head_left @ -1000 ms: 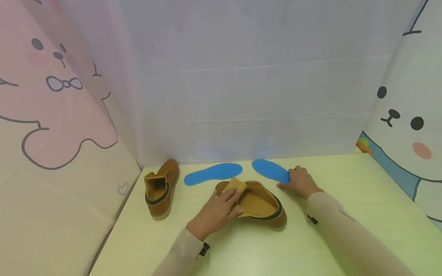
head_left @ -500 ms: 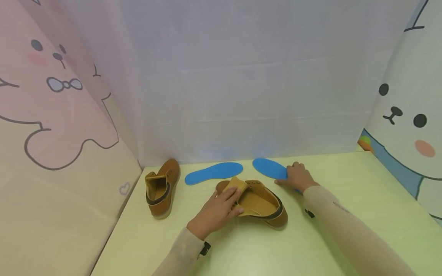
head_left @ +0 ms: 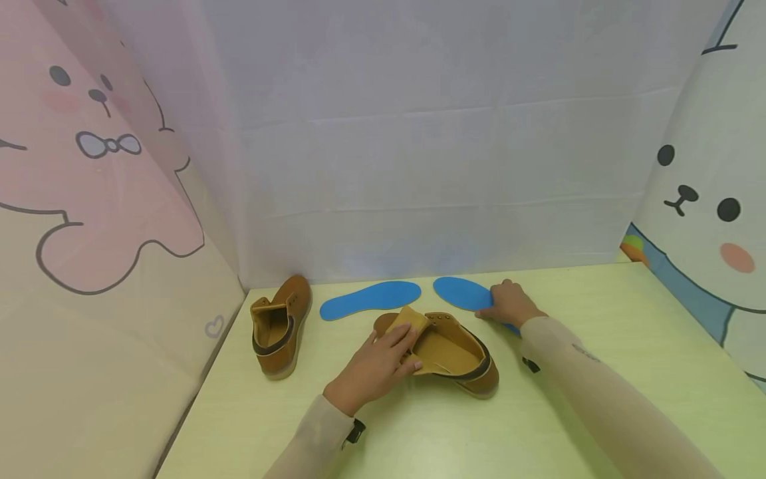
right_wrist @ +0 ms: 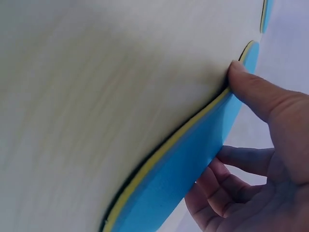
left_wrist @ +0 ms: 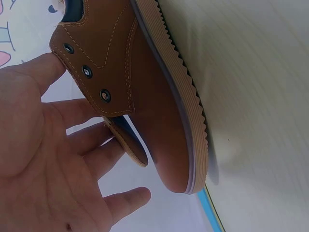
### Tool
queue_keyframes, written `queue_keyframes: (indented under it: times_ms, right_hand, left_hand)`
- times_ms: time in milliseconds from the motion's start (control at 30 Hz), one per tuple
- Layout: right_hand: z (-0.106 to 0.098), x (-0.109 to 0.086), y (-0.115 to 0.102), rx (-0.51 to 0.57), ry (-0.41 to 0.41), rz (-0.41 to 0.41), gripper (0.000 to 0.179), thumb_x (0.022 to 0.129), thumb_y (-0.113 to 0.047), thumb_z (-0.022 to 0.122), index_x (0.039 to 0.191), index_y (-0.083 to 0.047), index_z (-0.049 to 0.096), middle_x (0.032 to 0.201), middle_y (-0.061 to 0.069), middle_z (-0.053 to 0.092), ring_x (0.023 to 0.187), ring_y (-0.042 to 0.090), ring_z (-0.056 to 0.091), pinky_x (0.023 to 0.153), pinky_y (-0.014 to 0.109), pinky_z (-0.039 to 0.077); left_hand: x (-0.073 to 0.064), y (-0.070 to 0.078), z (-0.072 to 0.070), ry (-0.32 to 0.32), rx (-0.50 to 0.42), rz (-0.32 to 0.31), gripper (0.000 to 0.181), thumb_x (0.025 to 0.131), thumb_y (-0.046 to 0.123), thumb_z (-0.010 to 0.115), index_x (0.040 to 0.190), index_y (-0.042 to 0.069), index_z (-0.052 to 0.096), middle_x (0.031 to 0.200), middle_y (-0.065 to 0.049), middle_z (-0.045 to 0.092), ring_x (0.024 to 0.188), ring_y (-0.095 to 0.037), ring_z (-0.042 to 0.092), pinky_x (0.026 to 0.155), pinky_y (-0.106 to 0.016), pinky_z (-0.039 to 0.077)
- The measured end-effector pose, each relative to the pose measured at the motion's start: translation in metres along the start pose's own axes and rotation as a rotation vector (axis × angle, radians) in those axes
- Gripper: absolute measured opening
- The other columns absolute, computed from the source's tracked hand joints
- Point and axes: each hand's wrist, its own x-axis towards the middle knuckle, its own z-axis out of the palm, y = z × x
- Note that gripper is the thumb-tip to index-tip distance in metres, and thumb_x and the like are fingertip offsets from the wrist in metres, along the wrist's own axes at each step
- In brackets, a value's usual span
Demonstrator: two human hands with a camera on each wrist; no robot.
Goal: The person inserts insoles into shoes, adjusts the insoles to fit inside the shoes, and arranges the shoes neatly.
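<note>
The left hand (head_left: 372, 374) grips a brown shoe (head_left: 453, 346) at its tongue (head_left: 411, 317); the right hand (head_left: 512, 306) pinches a blue insole (head_left: 461, 293).

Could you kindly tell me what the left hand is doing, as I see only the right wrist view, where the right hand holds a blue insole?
Observer: The left hand is holding a brown shoe by its opened flaps.
Operator: Thank you; is there another shoe?
Observer: Yes, a second shoe sits near the left edge of the table.
Operator: And where is the other insole, please?
Observer: The other insole lies between that second shoe and the held insole.
</note>
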Motion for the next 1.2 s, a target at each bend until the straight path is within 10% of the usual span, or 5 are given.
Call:
queue_keyframes:
  times_ms: [767,1200]
  right_hand:
    - [-0.005,-0.008,-0.003,0.106,0.078,0.006,0.032,0.087,-0.030,0.073,0.082,-0.001,0.061,0.072,0.008,0.058,0.063,0.022,0.050,0.062,0.039,0.045]
    - [-0.021,-0.024,-0.006,0.104,0.190,-0.057,0.045,0.090,-0.027,0.073,0.114,0.011,0.068,0.101,0.023,0.071,0.085,0.033,0.068,0.081,0.051,0.054]
  left_hand:
    - [0.000,0.001,0.002,-0.011,-0.004,-0.002,0.067,0.107,0.053,0.039,0.157,0.009,0.037,0.163,-0.008,0.033,0.149,-0.023,0.032,0.114,-0.060,0.031]
    - [-0.001,-0.003,-0.001,-0.016,0.012,0.018,0.074,0.103,0.060,0.038,0.157,0.010,0.038,0.162,-0.007,0.033,0.148,-0.022,0.033,0.113,-0.061,0.032]
